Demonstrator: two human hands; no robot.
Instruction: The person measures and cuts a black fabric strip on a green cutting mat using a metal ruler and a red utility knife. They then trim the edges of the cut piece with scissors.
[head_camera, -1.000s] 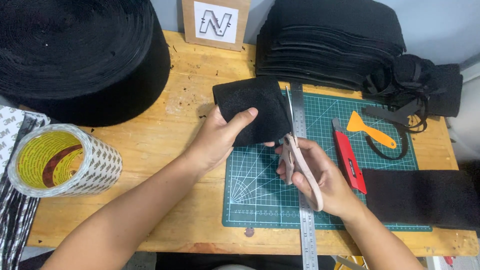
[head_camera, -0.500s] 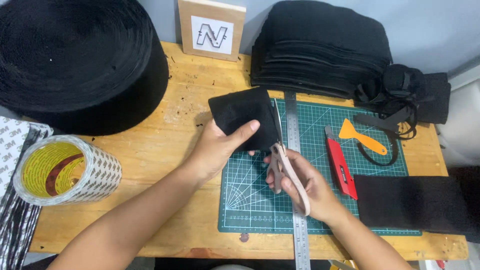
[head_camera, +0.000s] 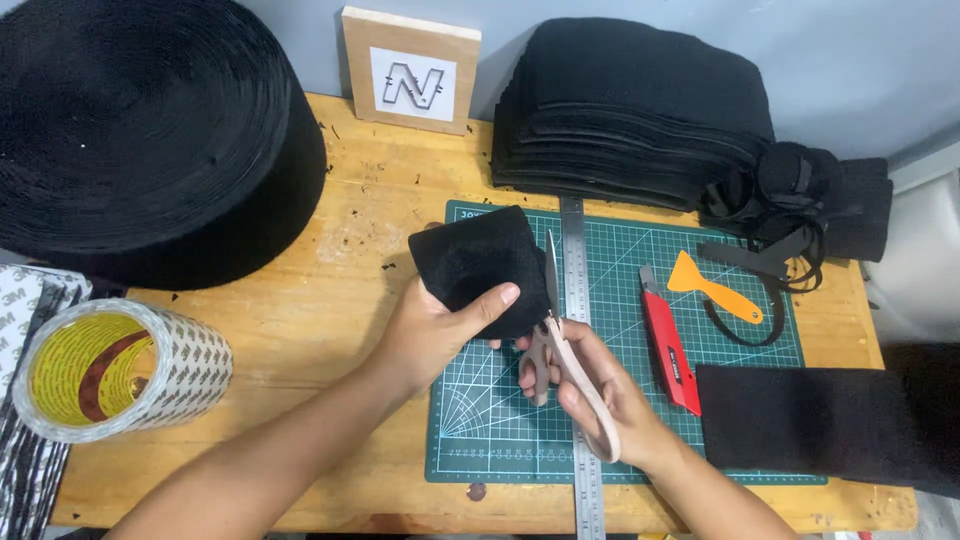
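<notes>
Presently black fabric piece (head_camera: 475, 265) sits between hands, scissors (head_camera: 560, 340) alongside.

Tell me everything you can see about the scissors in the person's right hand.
The scissors have pale pinkish-beige handles and narrow grey metal blades. The right hand grips the handles, fingers through the loops. The blades point up and away from the person, along the right edge of the black fabric piece that the left hand holds. They hang above the green cutting mat, beside the steel ruler. Whether the blades are open is unclear.
</notes>
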